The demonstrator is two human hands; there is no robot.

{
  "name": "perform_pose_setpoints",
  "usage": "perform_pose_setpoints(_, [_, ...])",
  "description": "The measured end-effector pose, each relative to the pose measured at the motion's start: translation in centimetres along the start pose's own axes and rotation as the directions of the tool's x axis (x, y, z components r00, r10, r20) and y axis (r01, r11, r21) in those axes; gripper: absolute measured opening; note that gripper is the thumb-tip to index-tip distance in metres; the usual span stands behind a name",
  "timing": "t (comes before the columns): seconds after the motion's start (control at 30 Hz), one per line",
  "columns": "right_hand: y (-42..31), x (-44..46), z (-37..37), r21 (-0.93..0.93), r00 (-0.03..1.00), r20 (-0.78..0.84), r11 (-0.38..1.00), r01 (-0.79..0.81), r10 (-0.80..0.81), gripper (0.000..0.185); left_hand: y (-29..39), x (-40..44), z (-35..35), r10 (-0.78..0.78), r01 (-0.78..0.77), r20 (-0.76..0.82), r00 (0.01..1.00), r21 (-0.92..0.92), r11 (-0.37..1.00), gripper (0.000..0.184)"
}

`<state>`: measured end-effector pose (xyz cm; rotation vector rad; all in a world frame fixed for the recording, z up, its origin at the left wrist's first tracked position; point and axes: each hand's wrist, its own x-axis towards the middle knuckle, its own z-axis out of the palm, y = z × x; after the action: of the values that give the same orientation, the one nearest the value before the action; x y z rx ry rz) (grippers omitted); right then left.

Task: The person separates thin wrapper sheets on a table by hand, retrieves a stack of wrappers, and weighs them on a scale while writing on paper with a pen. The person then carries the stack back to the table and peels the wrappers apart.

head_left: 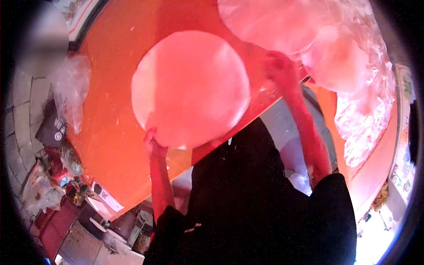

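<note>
A large, thin, round pale sheet (pixel 190 88) lies on the orange table (pixel 110 101) in front of me. My left hand (pixel 155 143) is at the sheet's lower left edge, its fingers closed on the rim. To the right of the sheet, apart from it, is my right hand (pixel 279 70), blurred by motion, so its fingers cannot be made out. Just beyond that hand are more round pale sheets (pixel 274 26) at the upper right, partly on crumpled clear plastic (pixel 366 115).
A clear plastic bag (pixel 75 88) hangs at the table's left edge. Below it are a dark bag (pixel 52 126) and another plastic bag (pixel 42 190) with things in it. A white, dark-edged object (pixel 81 22) stands at the upper left.
</note>
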<state>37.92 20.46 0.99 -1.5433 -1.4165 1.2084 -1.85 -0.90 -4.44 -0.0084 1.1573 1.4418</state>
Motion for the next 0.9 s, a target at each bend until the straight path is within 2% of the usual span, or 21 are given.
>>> perform_pose_setpoints(0.03, [-1.2,-1.5,3.4,0.004,0.974,0.224,1.000,-0.031,0.029,0.038,0.6,-0.9,2.1,-0.003,0.004,0.048,0.999,-0.017,1.000,0.051])
perform_pose_setpoints(0.07, [-2.8,-3.6,7.1,0.001,0.898,0.437,0.998,-0.060,0.054,0.039,1.2,-2.1,4.3,-0.004,0.008,0.096,0.995,-0.036,0.999,0.051])
perform_pose_setpoints(0.1, [-4.9,-5.8,10.4,-0.045,0.863,0.492,0.986,0.159,-0.116,0.045,1.2,-3.2,6.1,0.002,0.002,0.086,0.996,-0.042,0.999,0.051])
perform_pose_setpoints(0.13, [-7.7,-7.8,12.8,-0.043,0.855,0.512,0.991,0.126,-0.087,0.054,1.1,-4.1,7.7,0.128,-0.131,0.136,0.982,0.019,0.991,0.054])
perform_pose_setpoints(0.17, [-8.0,-9.0,14.9,0.049,0.829,0.501,0.964,0.262,-0.250,0.060,1.2,-4.0,7.9,0.192,-0.202,0.165,0.967,0.046,0.978,0.056])
perform_pose_setpoints(0.2, [-8.7,-9.6,16.2,0.016,0.812,0.465,0.920,0.391,-0.353,0.058,1.4,-3.8,8.0,0.256,-0.273,0.193,0.947,0.069,0.959,0.058])
perform_pose_setpoints(0.23, [-9.4,-10.0,16.9,-0.026,0.783,0.431,0.860,0.509,-0.450,0.057,1.7,-2.9,7.9,0.203,-0.245,0.269,0.941,0.132,0.960,0.060])
perform_pose_setpoints(0.27, [-10.2,-10.1,16.8,-0.032,0.781,0.434,0.859,0.511,-0.449,0.057,1.7,-2.2,7.7,0.142,-0.217,0.340,0.930,0.195,0.957,0.062])
perform_pose_setpoints(0.3, [-11.6,-9.8,15.9,-0.014,0.824,0.526,0.967,0.254,-0.209,0.052,1.8,-2.1,7.9,0.146,-0.218,0.342,0.929,0.184,0.958,0.062])
perform_pose_setpoints(0.37, [-12.0,-9.5,14.9,-0.034,0.793,0.608,0.999,-0.026,0.041,0.048,2.2,-2.0,8.4,0.138,-0.222,0.394,0.909,0.177,0.959,0.069])
perform_pose_setpoints(0.4, [-11.5,-9.3,14.6,0.035,0.792,0.611,0.998,-0.046,0.015,0.043,1.6,-0.7,6.7,0.215,-0.290,0.378,0.900,0.152,0.945,0.068])
perform_pose_setpoints(0.43, [-10.9,-9.2,14.8,0.100,0.795,0.606,0.994,-0.045,-0.025,0.040,2.9,-1.7,8.8,0.214,-0.290,0.386,0.897,0.150,0.945,0.068])
perform_pose_setpoints(0.5, [-10.3,-8.9,15.3,0.229,0.799,0.593,0.972,-0.044,-0.103,0.034,4.6,-3.3,11.4,0.333,-0.442,0.375,0.865,0.258,0.859,0.072])
perform_pose_setpoints(0.53, [-10.6,-9.3,15.6,0.050,0.880,0.474,0.999,-0.020,-0.006,0.031,5.1,-3.5,11.9,0.372,-0.489,0.376,0.849,0.292,0.822,0.073])
perform_pose_setpoints(0.57, [-11.0,-9.8,16.0,-0.134,0.941,0.331,0.991,-0.028,0.072,0.029,4.6,-2.8,10.8,0.353,-0.453,0.336,0.873,0.291,0.843,0.073])
perform_pose_setpoints(0.6, [-11.0,-10.4,16.9,-0.138,0.942,0.326,0.990,-0.033,0.077,0.029,3.9,-2.1,9.3,0.330,-0.412,0.292,0.898,0.290,0.864,0.073])
perform_pose_setpoints(0.63, [-10.8,-10.7,18.0,-0.269,0.968,0.252,0.960,0.078,-0.008,0.026,3.2,-1.2,8.2,0.306,-0.372,0.252,0.918,0.286,0.883,0.073])
perform_pose_setpoints(0.7, [-10.9,-10.8,18.1,-0.409,0.979,0.180,0.898,0.165,-0.098,0.024,2.2,-0.2,7.2,0.261,-0.308,0.193,0.946,0.281,0.909,0.073])
perform_pose_setpoints(0.73, [-11.8,-10.8,17.8,-0.276,0.943,0.322,0.944,0.182,-0.088,0.023,1.9,-0.1,7.2,0.245,-0.285,0.171,0.954,0.280,0.917,0.073])
perform_pose_setpoints(0.83, [-10.1,-10.0,17.7,0.010,0.863,0.503,0.999,0.038,-0.038,0.021,3.2,-1.8,8.3,0.205,-0.235,0.204,0.957,0.131,0.963,0.073])
perform_pose_setpoints(0.9, [-9.2,-9.3,16.9,0.017,0.854,0.505,0.988,-0.153,0.124,0.020,4.3,-3.2,10.5,0.182,-0.195,0.212,0.960,0.040,0.980,0.076])
